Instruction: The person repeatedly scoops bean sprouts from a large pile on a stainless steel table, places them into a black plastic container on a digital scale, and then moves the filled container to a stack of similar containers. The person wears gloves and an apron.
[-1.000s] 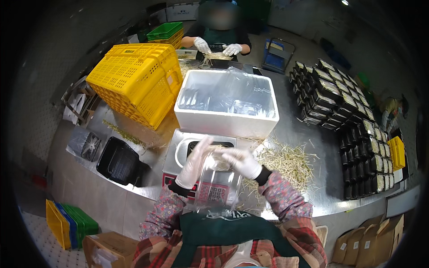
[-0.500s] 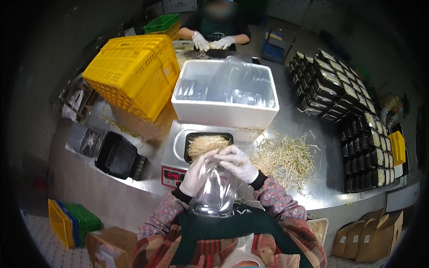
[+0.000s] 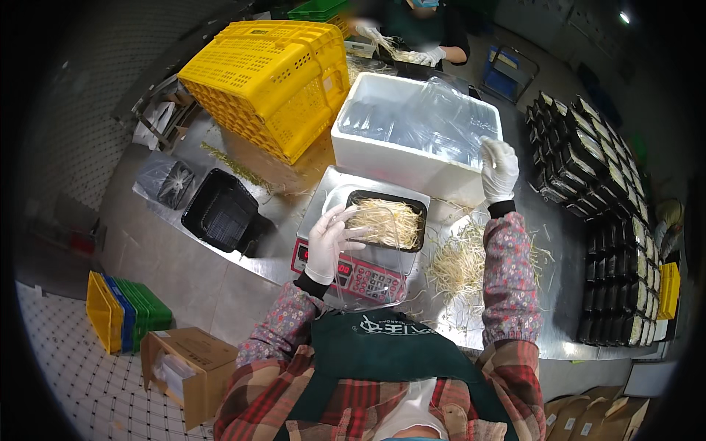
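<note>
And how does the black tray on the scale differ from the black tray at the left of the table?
The scale tray holds pale sprouts; the left tray shows its bare inside. The scale tray rests on the scale, the left tray on the metal table. Both are black and rectangular.

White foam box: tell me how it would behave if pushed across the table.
The white foam box is probably light for its size, as its thick walls look like foam. With its broad, low shape, it would likely slide on the smooth metal table before tipping. The glossy clear plastic piled inside could shift, since it looks loose.
</note>
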`<state>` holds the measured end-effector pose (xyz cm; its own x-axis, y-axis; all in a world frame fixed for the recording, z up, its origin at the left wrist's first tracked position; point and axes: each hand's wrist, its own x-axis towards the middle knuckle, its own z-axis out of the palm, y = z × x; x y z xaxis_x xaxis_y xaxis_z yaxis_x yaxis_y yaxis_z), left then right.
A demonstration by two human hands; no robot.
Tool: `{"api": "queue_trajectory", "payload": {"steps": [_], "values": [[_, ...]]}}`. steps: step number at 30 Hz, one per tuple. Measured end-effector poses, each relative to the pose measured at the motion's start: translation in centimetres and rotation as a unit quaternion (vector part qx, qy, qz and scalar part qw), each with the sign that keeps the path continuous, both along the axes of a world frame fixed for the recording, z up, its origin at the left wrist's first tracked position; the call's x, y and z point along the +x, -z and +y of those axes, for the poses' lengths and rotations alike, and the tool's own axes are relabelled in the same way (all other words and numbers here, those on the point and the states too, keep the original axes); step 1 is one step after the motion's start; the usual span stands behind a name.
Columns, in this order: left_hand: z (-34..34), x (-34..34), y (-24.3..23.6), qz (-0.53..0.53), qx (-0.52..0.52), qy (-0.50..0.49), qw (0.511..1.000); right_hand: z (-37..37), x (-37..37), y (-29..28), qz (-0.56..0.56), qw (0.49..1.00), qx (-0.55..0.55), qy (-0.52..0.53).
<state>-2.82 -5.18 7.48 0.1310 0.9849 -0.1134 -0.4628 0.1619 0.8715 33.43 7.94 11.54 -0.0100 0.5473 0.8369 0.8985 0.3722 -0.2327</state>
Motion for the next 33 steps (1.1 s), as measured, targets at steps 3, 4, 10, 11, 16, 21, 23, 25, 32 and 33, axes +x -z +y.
{"api": "queue_trajectory", "payload": {"steps": [3,4,10,11,16,21,23,25,32,33], "values": [[0.7,-0.1,0.1,-0.016,0.014,-0.031,0.999,0.8,2.0,3.6,-0.144,0.966,-0.208,0.052],[0.8,-0.3,0.1,-0.010,0.019,-0.040,0.999,0.3,1.0,3.6,-0.126,0.981,-0.147,0.031],[0.5,1.6,-0.5,-0.001,0.047,-0.102,0.994,-8.3,-11.0,1.7,0.238,0.827,-0.420,-0.290],[0.4,2.2,-0.7,-0.002,0.060,-0.110,0.992,-9.4,-12.1,2.3,0.253,0.800,-0.469,-0.276],[0.8,1.4,0.8,-0.074,0.097,0.069,0.990,-10.3,-11.7,7.1,0.291,0.834,-0.353,-0.308],[-1.2,2.4,-1.7,-0.027,0.022,0.265,0.964,-14.6,-12.9,3.9,0.128,0.895,-0.279,-0.324],[-2.0,2.6,-1.9,-0.094,-0.020,0.276,0.956,-15.6,-13.2,3.8,0.104,0.914,-0.238,-0.313],[-2.5,2.1,0.2,-0.110,-0.090,0.276,0.951,-16.3,-13.0,4.4,0.141,0.918,-0.190,-0.319],[-5.9,-0.5,3.1,-0.058,-0.119,0.293,0.947,-10.7,-7.4,2.4,0.416,0.891,-0.071,-0.166],[-5.8,-0.9,2.9,-0.066,-0.123,0.265,0.954,-8.5,-5.9,1.0,0.433,0.890,-0.011,-0.143]]}}
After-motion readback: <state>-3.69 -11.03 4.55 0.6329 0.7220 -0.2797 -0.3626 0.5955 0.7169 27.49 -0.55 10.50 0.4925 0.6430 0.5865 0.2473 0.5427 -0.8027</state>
